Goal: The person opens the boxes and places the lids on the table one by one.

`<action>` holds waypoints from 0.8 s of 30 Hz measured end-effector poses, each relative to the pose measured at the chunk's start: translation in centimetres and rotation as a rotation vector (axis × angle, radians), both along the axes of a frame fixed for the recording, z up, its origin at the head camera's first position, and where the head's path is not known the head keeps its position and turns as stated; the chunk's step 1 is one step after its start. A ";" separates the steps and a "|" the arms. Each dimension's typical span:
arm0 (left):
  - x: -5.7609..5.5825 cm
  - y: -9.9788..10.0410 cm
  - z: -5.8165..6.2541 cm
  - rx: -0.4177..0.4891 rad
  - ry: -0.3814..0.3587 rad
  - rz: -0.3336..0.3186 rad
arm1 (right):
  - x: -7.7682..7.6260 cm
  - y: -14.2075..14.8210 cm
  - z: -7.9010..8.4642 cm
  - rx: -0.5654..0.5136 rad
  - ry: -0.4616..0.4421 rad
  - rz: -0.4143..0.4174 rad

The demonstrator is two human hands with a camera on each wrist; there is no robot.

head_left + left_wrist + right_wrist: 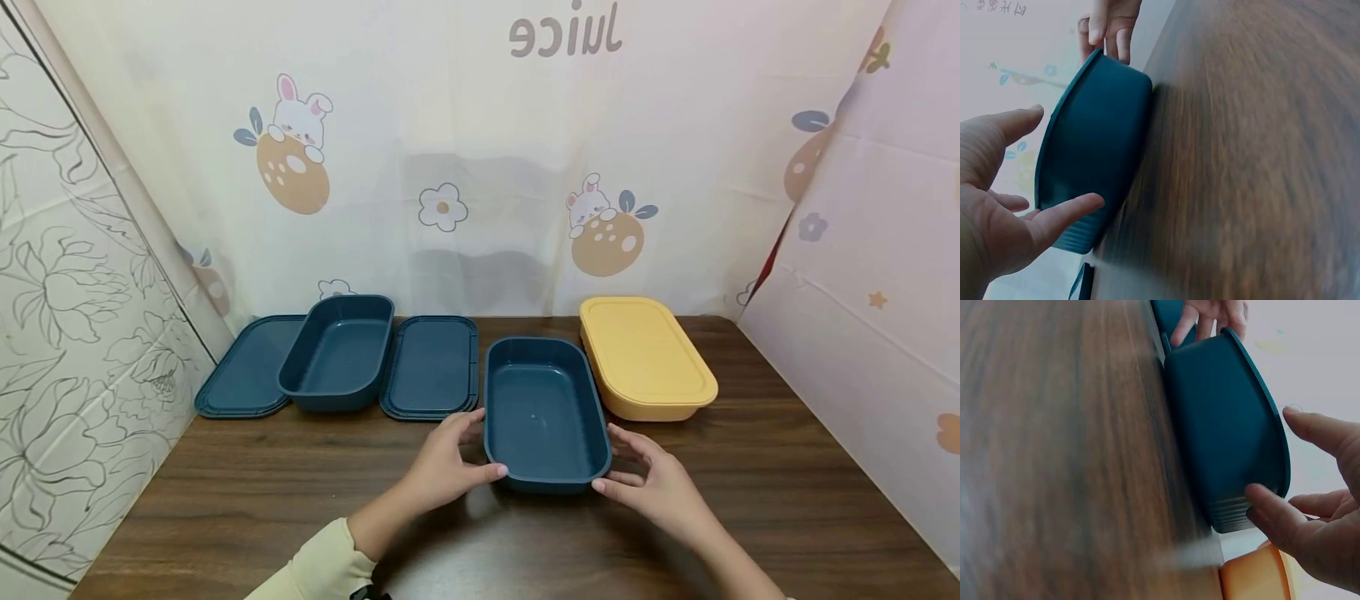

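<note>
- Sleeve (pixel 322 560), pale and yellowish, covered the left forearm near the table's (pixel 795 508) near side; a dark band (pixel 367 593) showed at its cuff.
- The left hand (pixel 444 467) had its thumb and fingers spread, not pinching; at least one finger lay against the left wall of the near box (pixel 536 417), and the thumb was by its near left corner.
- The right hand (pixel 663 492) mirrored it at the right wall, digits spread, thumb by the near right corner.
- The near box, dark blue and bare inside, sat between the hands around the middle of the table, open side up and nearer than the other things. Whether its base touched the wood or hung just over it, I could not tell.
- The yellow box (pixel 660 411) stood just beside it, toward the table's far right corner, with a yellow lid (pixel 645 346) on top.
- The middle lid (pixel 435 367), dark blue, lay flat between the near box and the left box (pixel 345 350), toward the far edge.
- The left box, also dark blue, stood upright and uncovered by the far edge.
- The left lid (pixel 251 367) lay at the far left corner, partly hidden by that box.
- A curtain (pixel 442 83) with rabbits and flowers hung behind the far edge.
</note>
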State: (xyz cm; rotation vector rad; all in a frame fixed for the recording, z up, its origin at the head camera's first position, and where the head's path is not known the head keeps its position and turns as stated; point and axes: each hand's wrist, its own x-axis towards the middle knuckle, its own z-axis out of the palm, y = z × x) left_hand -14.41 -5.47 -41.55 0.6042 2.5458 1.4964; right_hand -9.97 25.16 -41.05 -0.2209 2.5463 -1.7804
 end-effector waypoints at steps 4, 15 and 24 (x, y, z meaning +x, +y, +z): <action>0.0 0.4 -0.1 0.034 -0.010 0.037 | -0.1 -0.6 0.1 0.015 -0.034 -0.047; -0.6 1.0 -0.9 0.135 -0.078 0.119 | -1.1 -1.1 0.7 0.146 -0.057 -0.078; -1.4 1.1 -1.3 0.172 -0.095 0.130 | -2.0 -1.3 0.9 0.219 -0.103 -0.076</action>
